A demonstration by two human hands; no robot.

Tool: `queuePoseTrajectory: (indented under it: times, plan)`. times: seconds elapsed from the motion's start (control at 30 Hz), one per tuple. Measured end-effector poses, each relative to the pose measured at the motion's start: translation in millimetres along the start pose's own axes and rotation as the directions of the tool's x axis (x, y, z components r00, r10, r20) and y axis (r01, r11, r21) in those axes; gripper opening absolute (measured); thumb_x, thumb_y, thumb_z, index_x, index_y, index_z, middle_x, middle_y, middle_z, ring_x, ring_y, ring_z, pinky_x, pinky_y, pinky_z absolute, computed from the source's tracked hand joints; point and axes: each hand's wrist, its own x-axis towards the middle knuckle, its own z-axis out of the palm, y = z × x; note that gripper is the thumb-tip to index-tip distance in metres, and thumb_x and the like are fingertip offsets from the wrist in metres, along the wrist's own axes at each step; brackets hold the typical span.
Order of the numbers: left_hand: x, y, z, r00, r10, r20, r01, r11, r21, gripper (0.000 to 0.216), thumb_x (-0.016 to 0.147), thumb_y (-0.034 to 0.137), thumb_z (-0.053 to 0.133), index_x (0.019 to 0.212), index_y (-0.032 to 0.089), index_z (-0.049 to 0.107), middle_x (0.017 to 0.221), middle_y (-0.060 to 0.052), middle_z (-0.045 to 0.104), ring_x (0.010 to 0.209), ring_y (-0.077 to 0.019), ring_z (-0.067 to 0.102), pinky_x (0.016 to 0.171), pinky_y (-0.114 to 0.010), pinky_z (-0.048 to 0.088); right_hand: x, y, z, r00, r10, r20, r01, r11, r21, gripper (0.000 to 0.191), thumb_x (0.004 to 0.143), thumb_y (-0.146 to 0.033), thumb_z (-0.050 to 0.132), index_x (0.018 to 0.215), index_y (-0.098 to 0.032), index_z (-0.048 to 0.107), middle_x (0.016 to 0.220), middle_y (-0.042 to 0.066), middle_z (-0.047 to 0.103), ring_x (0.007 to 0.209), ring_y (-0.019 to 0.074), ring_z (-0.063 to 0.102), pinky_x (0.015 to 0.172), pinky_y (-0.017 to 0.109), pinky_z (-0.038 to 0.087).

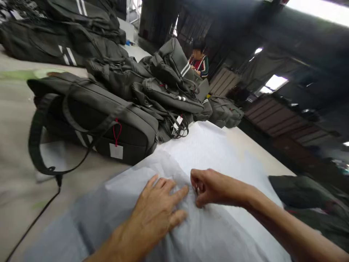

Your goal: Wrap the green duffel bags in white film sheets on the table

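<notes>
A thin, wrinkled light-grey sheet [131,196], plastic or cloth, lies spread in front of me. My left hand [156,207] rests on it, palm down with the fingers stretched apart. Just to its right, my right hand [205,187] is curled closed at the sheet, thumb toward the fingertips. Something small and shiny shows between those fingers, too small to name; whether they also pinch the sheet I cannot tell. Past both hands, a smooth white sheet [207,145] covers the table.
A dark bag [128,123] with a red cord and white tag stands at the left, its straps loose. Several similar striped bags [169,94] are piled behind it. A black cable [35,214] runs along the left. Dark bags [308,196] lie right; a person [200,63] sits far back.
</notes>
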Motion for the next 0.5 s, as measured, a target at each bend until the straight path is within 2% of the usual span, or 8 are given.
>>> queuePoseTrajectory:
  times: [0.1,0.2,0.27,0.33,0.43,0.5]
  plan:
    - [-7,0,5,1.000,0.022,-0.018,-0.022,0.998,0.053,0.046,0.090,0.049,0.062,0.135,0.039,0.054,0.120,-0.002,0.064,0.112,-0.0262,0.058,0.110,-0.055,0.034,-1,3,6,0.989,-0.051,-0.141,0.024,0.982,-0.186,0.043,0.062,-0.024,0.083,0.084,-0.024,0.047,0.078,-0.005,0.058,0.066,0.0139,0.051,0.055,0.026,0.034]
    - [-12,-6,12,0.994,0.082,-0.077,-0.070,0.986,0.148,0.051,0.088,0.045,0.066,0.137,0.039,0.052,0.124,-0.003,0.063,0.114,-0.0251,0.057,0.110,-0.049,0.034,8,24,8,0.965,-0.131,-0.227,0.081,0.973,-0.215,0.063,0.050,-0.044,0.092,0.089,-0.024,0.047,0.089,-0.001,0.059,0.076,0.0178,0.052,0.063,0.029,0.036]
    - [-15,-12,17,0.984,0.132,-0.116,-0.107,0.973,0.202,0.057,0.088,0.045,0.067,0.141,0.040,0.047,0.127,-0.001,0.062,0.116,-0.0244,0.056,0.110,-0.047,0.034,17,51,10,0.965,-0.153,-0.214,0.147,0.988,-0.044,0.070,0.046,-0.053,0.092,0.094,-0.024,0.049,0.095,0.001,0.060,0.082,0.0201,0.054,0.068,0.031,0.040]
    - [-17,-18,20,0.974,0.173,-0.147,-0.135,0.962,0.236,0.060,0.087,0.048,0.066,0.143,0.042,0.043,0.127,0.000,0.063,0.114,-0.0237,0.058,0.109,-0.046,0.035,23,81,13,0.973,-0.139,-0.186,0.181,0.955,0.233,0.067,0.052,-0.058,0.087,0.096,-0.023,0.051,0.099,0.004,0.062,0.088,0.0215,0.057,0.073,0.032,0.044]
    - [-19,-21,23,0.963,0.206,-0.171,-0.159,0.954,0.255,0.059,0.088,0.051,0.063,0.143,0.042,0.043,0.124,0.001,0.064,0.110,-0.0237,0.059,0.107,-0.046,0.037,22,112,24,0.970,-0.116,-0.214,0.218,0.805,0.552,0.061,0.064,-0.061,0.079,0.102,-0.022,0.051,0.118,0.009,0.060,0.109,0.0247,0.055,0.087,0.037,0.046]
    - [-18,-21,23,0.961,0.212,-0.177,-0.164,0.955,0.248,0.057,0.090,0.050,0.062,0.143,0.042,0.044,0.123,0.000,0.064,0.110,-0.0238,0.059,0.107,-0.046,0.038,19,116,34,0.961,-0.154,-0.229,0.267,0.733,0.626,0.063,0.065,-0.058,0.079,0.108,-0.023,0.051,0.131,0.009,0.055,0.121,0.0249,0.049,0.097,0.038,0.042]
